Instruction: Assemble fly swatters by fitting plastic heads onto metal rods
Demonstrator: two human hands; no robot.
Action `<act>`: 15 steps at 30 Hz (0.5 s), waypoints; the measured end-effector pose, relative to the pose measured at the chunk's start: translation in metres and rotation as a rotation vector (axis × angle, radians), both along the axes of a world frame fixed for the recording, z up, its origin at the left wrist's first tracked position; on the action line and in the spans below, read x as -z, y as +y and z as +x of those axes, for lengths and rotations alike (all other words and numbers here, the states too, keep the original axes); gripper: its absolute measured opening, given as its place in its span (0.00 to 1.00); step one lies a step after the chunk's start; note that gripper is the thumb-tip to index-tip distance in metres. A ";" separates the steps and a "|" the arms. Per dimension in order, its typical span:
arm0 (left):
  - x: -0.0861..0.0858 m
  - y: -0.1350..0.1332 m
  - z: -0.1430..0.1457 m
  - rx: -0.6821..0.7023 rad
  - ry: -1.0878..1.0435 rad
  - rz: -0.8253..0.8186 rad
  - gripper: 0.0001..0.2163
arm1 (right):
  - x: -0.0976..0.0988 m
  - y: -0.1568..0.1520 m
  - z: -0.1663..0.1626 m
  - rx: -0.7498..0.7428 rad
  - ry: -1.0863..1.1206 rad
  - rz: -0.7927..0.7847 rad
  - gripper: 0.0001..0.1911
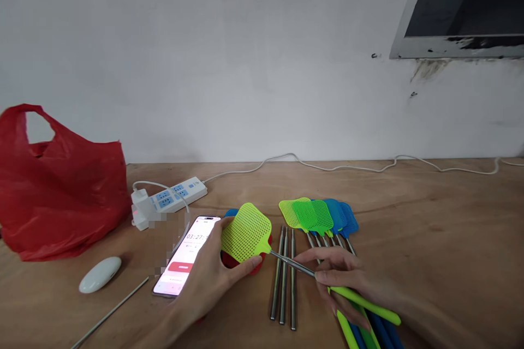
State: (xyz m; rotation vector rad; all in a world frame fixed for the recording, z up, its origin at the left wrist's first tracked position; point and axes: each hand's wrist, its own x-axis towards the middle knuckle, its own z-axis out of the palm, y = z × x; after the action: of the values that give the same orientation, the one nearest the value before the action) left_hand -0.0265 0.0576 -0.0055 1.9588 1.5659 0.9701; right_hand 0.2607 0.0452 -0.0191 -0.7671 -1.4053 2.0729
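My left hand (213, 275) holds the yellow-green mesh head of a fly swatter (246, 232) by its lower edge, over red and blue swatter heads (241, 264) lying on the wooden table (429, 229). My right hand (347, 278) pinches the same swatter's thin metal rod (292, 264) where it meets the green handle (368, 305). Several finished swatters (319, 215) in yellow, green and blue lie fanned out just behind my right hand. Three bare metal rods (283, 275) lie side by side between my hands.
A phone (186, 256) with a running timer lies left of my left hand. Farther left are a white oval object (100, 274), a loose rod (110, 313), a power strip (172, 195) with charger, and a red plastic bag (57, 185). A white cable (347, 166) runs along the wall.
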 end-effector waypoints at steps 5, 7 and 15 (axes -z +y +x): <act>-0.001 0.000 0.000 -0.061 -0.015 0.065 0.39 | -0.004 -0.002 -0.002 0.016 -0.038 0.034 0.23; 0.000 0.000 -0.001 -0.050 -0.014 0.086 0.39 | -0.004 -0.003 -0.003 0.040 -0.047 0.048 0.24; 0.003 0.003 -0.003 0.005 -0.018 0.098 0.39 | 0.001 0.000 -0.002 0.072 -0.054 0.037 0.26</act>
State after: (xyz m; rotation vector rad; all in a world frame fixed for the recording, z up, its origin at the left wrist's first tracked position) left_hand -0.0298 0.0607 -0.0087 2.0135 1.5291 1.0778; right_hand 0.2588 0.0448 -0.0197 -0.8518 -1.4202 1.9801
